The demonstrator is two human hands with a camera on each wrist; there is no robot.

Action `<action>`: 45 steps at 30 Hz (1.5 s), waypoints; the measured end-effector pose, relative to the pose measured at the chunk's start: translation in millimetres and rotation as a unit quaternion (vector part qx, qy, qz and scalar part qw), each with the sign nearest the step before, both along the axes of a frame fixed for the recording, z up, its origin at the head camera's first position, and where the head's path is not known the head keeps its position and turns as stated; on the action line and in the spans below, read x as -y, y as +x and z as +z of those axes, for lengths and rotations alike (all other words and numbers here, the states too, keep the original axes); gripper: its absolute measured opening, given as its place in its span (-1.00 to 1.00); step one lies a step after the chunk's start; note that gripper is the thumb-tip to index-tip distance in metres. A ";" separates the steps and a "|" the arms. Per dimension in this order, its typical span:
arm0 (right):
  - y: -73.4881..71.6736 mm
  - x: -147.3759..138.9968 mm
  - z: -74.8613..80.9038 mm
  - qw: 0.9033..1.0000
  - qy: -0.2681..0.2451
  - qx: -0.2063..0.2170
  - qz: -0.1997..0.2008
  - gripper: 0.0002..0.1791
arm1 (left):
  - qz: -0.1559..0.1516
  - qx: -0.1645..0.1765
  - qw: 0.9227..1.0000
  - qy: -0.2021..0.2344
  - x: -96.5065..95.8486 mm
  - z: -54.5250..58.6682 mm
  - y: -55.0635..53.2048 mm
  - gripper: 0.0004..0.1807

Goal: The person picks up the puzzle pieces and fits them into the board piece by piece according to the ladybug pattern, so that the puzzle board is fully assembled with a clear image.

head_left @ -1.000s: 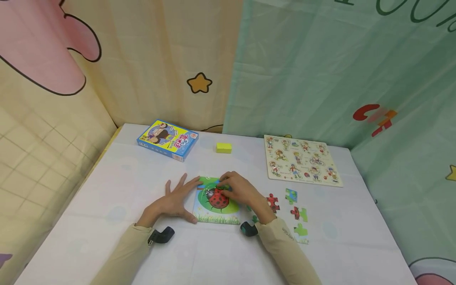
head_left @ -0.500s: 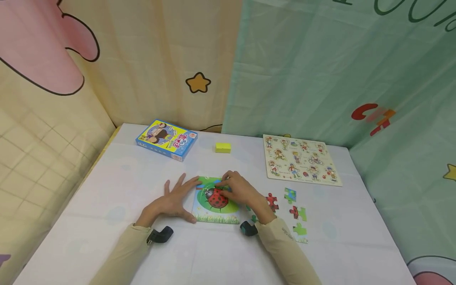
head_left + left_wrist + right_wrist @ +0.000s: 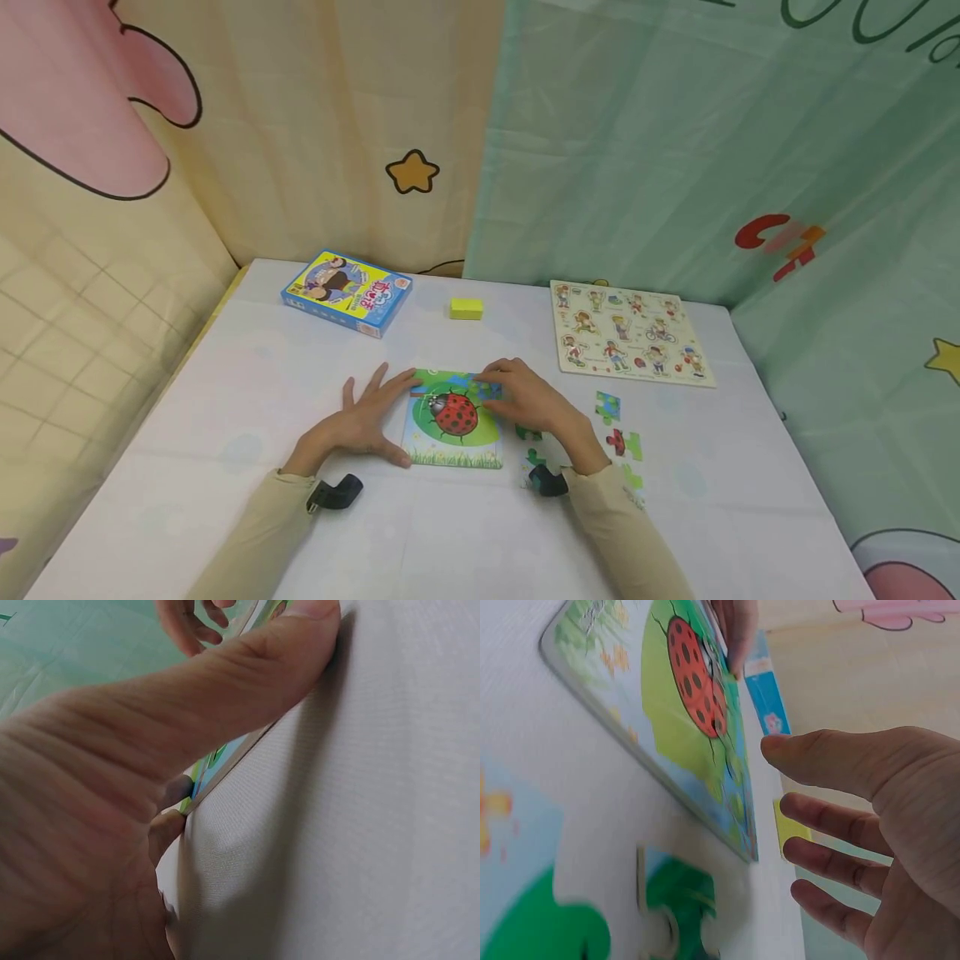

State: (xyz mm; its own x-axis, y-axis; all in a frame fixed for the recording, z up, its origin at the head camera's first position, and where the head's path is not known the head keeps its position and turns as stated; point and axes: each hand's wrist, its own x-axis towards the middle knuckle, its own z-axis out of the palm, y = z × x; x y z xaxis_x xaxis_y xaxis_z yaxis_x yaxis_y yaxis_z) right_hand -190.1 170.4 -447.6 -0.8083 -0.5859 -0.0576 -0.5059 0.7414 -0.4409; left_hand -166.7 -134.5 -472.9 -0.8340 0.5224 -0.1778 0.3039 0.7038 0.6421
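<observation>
A square ladybug jigsaw puzzle [image 3: 450, 457] lies flat on the table between the hands. My left hand [image 3: 362, 427] is spread along its left side, with thumb near the lower left corner and fingertips at the upper left one. In the left wrist view, the thumb of that hand [image 3: 195, 705] crosses in front of the puzzle's edge. My right hand [image 3: 536, 404] hovers by the upper right corner. Loosely bent and holding nothing, its fingers [image 3: 832, 825] show apart from the puzzle in the right wrist view. A green and blue jigsaw piece [image 3: 679, 881] lies beside the puzzle.
Several loose jigsaw pieces [image 3: 608, 406] lie to the right, some partly hidden under the right forearm. Farther back are a blue and yellow box [image 3: 347, 292], a yellow block [image 3: 466, 309] and a wooden picture board [image 3: 633, 333]. Curtains stand behind the table.
My right hand has shifted right, from over the ladybug's upper part to the puzzle's upper right corner, uncovering more of the picture. The left hand stays at the left side.
</observation>
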 end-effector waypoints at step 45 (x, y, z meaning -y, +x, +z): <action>37.0 -180.4 -3.3 0.981 -0.081 0.054 -0.165 -0.51 | 0.000 -0.003 1.000 0.012 1.5 -4.3 1.2 0.36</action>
State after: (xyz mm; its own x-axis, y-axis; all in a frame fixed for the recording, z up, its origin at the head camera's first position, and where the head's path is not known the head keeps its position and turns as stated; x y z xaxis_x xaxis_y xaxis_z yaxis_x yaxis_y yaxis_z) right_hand -153.1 350.8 -451.0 -0.9501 -0.3011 -0.0814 -0.1934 0.7734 -0.6037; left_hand -165.5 -136.1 -477.2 -0.8349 0.5265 -0.1605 0.3077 0.6883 0.6569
